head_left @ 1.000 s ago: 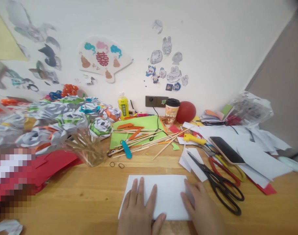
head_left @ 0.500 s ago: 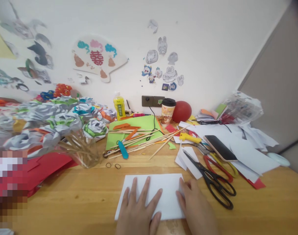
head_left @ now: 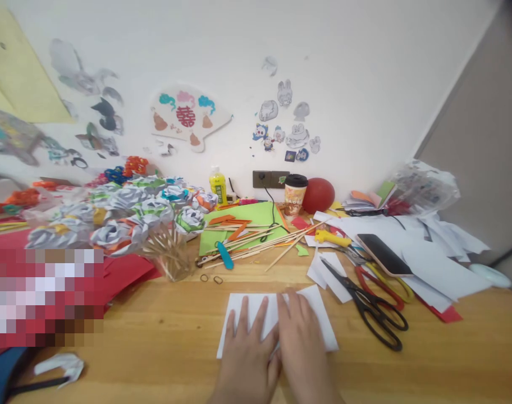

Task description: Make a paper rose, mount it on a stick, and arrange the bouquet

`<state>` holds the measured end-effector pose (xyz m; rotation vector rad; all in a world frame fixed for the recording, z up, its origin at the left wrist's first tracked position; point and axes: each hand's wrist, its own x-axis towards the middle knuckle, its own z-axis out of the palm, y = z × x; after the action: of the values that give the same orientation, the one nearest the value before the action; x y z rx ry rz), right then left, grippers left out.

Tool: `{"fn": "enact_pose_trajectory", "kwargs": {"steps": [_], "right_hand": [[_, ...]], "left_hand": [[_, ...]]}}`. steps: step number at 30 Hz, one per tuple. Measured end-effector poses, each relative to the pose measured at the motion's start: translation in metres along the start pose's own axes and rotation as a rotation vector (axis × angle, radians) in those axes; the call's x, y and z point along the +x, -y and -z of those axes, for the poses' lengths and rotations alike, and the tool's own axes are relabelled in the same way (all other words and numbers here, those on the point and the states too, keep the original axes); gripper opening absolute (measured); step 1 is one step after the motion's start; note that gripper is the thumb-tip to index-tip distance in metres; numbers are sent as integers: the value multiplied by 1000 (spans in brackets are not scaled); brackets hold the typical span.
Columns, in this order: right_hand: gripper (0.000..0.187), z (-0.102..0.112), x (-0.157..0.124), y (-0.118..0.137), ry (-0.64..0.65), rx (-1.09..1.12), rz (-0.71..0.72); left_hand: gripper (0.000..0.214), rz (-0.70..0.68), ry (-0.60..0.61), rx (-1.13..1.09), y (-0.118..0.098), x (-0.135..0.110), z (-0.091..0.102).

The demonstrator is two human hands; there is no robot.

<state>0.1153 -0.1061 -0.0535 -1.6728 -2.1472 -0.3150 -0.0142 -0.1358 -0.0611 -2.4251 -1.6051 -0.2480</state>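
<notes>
A sheet of white paper [head_left: 327, 331] lies on the wooden table in front of me, and its right part now slants away from the left part. My left hand [head_left: 248, 348] rests flat on the left half with its fingers spread. Right beside it, my right hand [head_left: 300, 331] lies on the middle of the sheet, fingers stretched forward and close together. The two thumbs meet near the lower edge. What the paper does under my right hand is hidden. Black-handled scissors [head_left: 371, 311] lie to the right of the sheet.
Beyond the paper are thin wooden sticks [head_left: 256, 245], a green sheet [head_left: 214, 244] and a clear jar [head_left: 174, 264] of sticks. Folded paper flowers [head_left: 132, 202] pile up at left. A phone [head_left: 384, 253], yellow-handled scissors [head_left: 334, 238] and a lidded cup [head_left: 295, 196] stand or lie rightward.
My right hand has moved left from the paper's right edge to its middle, beside my left hand. The paper's right part has become slanted. The view has turned somewhat left.
</notes>
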Motion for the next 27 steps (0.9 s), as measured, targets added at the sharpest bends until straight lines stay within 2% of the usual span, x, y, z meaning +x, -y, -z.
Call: {"fn": "enact_pose_trajectory", "kwargs": {"steps": [2,5,8,10,15,20,22,24,27], "right_hand": [[42,-4,1,6,43,49,4],[40,-2,-1,3,124,74,-33],[38,7,-2,-6,198,80,-46],[37,12,-3,-12,227,74,-42],[38,13,-12,-34,185,3,-47],[42,15,-21,-55,147,-66,-44],[41,14,-21,-56,147,-72,-40],[39,11,-18,-52,146,-75,-32],[38,3,-12,-41,141,-79,-31]], "left_hand": [[66,21,29,-34,-1,0,3],[55,52,61,-80,1,0,9],[48,68,138,-122,13,-2,16],[46,127,181,-110,24,-5,20],[45,193,174,-40,42,-16,25],[43,299,145,53,58,-34,22],[43,334,68,136,66,-40,19],[44,387,-70,246,70,-40,19],[50,423,-282,316,59,-24,25]]}}
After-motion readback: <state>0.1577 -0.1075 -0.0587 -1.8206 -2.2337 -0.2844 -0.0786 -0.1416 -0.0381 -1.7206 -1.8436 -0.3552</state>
